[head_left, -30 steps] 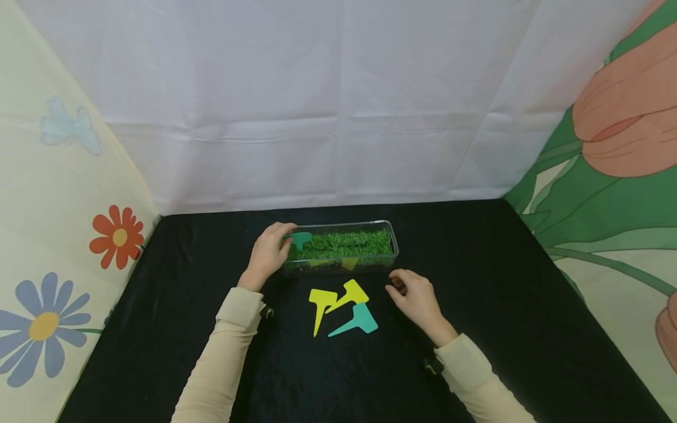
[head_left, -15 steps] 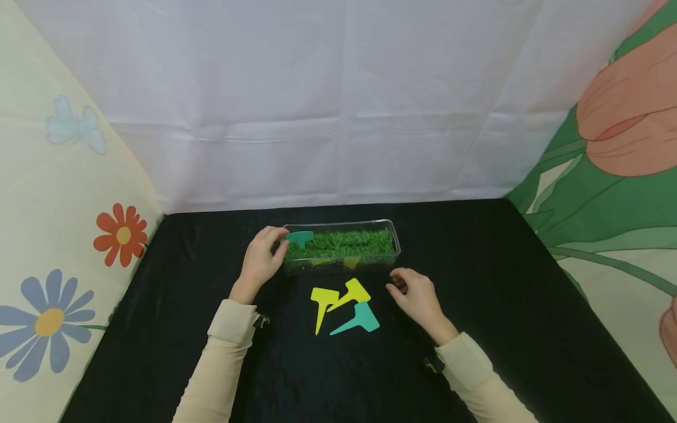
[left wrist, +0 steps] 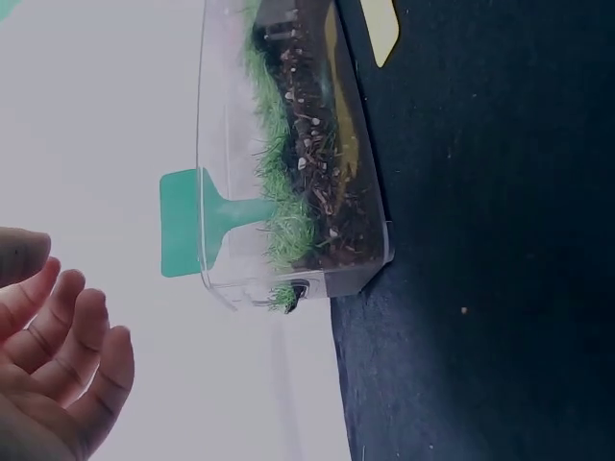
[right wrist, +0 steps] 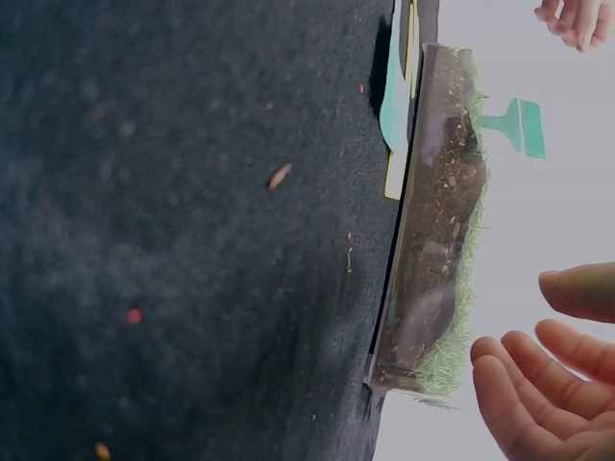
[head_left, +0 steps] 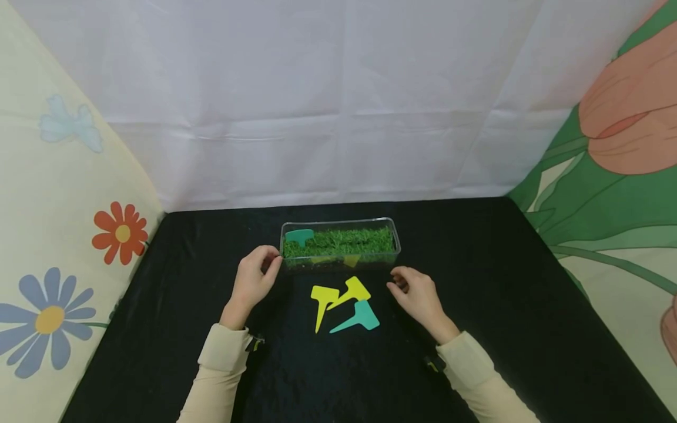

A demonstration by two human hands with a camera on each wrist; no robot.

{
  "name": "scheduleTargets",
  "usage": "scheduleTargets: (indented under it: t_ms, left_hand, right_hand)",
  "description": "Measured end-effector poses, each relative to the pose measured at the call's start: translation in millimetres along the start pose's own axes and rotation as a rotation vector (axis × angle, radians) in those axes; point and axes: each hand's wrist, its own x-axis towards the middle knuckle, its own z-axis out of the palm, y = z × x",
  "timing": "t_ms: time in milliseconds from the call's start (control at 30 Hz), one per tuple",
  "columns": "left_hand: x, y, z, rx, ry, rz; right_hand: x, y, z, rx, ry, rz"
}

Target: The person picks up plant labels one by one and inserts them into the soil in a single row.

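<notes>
A green T-shaped plant label (head_left: 300,237) stands upright in the grass at the left end of a clear plastic box (head_left: 395,242). Soil shows under the grass (left wrist: 279,163) through the wall in the left wrist view. My left hand (head_left: 252,281) is near the box's front left corner, apart from the label, its fingers loosely bent around nothing. In front of the box lie two yellow plant labels (head_left: 321,301) and a turquoise plant label (head_left: 361,318). To their right hovers my right hand (head_left: 418,296), loosely curled and holding nothing.
Black cloth (head_left: 476,264) covers the table. A white sheet (head_left: 338,106) hangs behind it, with flower-printed cloths on both sides. Small crumbs (right wrist: 279,176) lie on the black cloth in the right wrist view.
My left hand has come away from the green plant label, moving left and toward me. The label stays standing in the grass. My right hand has barely moved.
</notes>
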Motion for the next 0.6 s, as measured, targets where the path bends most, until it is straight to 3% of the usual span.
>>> scheduleTargets:
  t_ms: [400, 600]
  left_hand:
    - [-24.2, -0.1, 1.5, -0.009, -0.017, -0.077]
    - [-30.8, -1.0, 2.5, -0.017, -0.017, -0.079]
  right_hand:
    - [-1.0, -4.3, -4.7, 0.071, -0.018, 0.0]
    - [0.3, -6.1, -3.9, 0.103, -0.047, 0.022]
